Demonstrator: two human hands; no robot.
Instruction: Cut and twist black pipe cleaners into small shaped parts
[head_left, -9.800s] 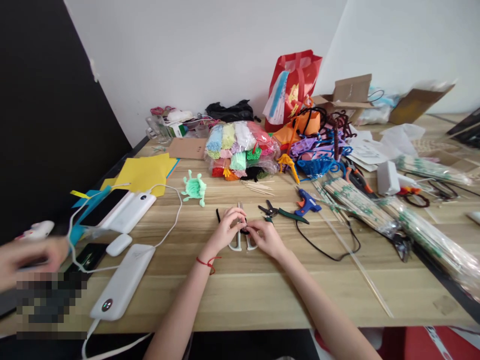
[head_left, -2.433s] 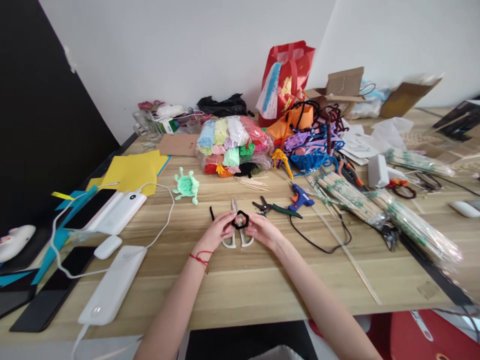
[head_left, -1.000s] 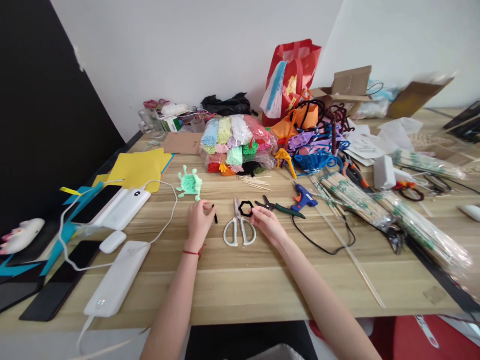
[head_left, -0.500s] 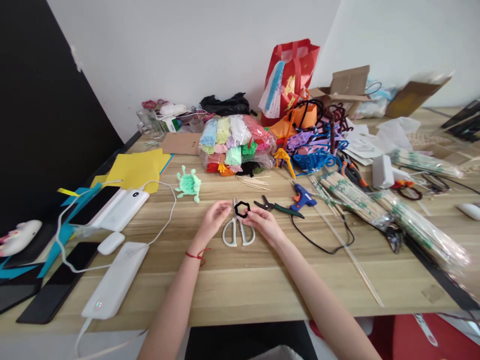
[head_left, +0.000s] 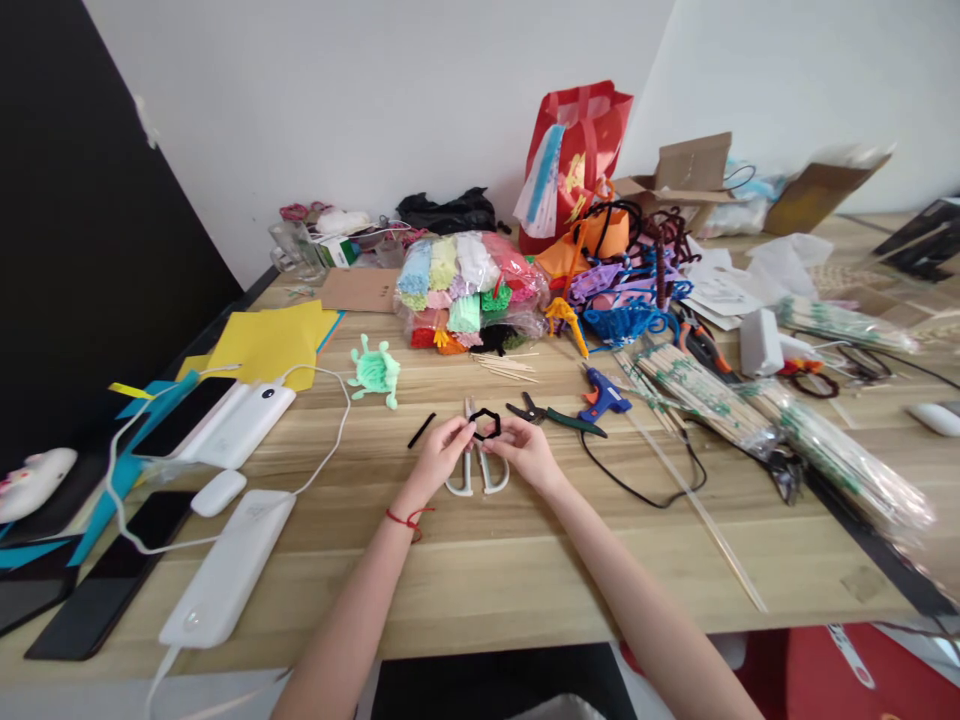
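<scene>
Between my hands is a small black fuzzy pipe-cleaner ring, bent into an angular loop. My left hand pinches its left side, and my right hand grips its right side with closed fingers. Scissors with white handles lie beneath the ring, partly covered by my hands. A short straight black pipe-cleaner piece rests on the table just beyond my left hand. Green-handled pliers lie to the right of my right hand, close to a blue glue gun.
A mint-green fuzzy figure sits left of centre. Farther back are bagged pipe cleaners, thin sticks and a red bag. White power banks with cables lie left; bagged wooden sticks lie right.
My left hand has moved right and now pinches the ring, which it was apart from before. The short black piece now shows on the table beside it.
</scene>
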